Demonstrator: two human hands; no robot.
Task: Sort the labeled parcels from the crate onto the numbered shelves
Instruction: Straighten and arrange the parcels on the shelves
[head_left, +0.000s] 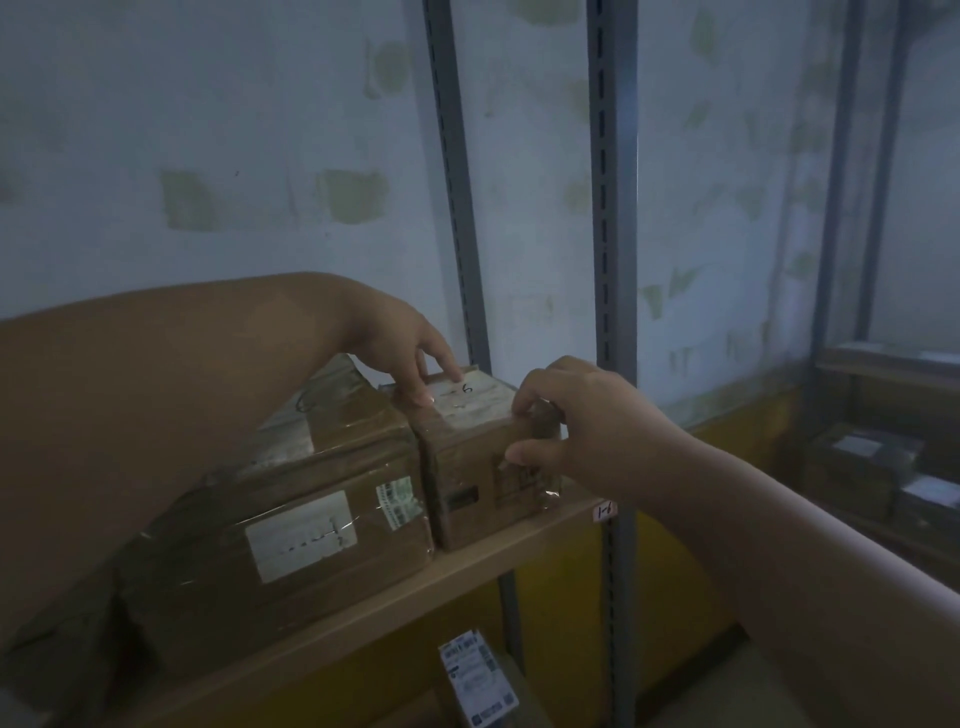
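Handwritten "6" on white label atop small taped parcel. Small tag on shelf edge reads "1-6". Large parcel carries white label with faint, unreadable marks, plus green-striped sticker, print illegible. Shipping label on parcel below shelf: barcodes visible, text too small to read.

Brown taped parcels with white labels sit on a tan shelf between grey uprights.
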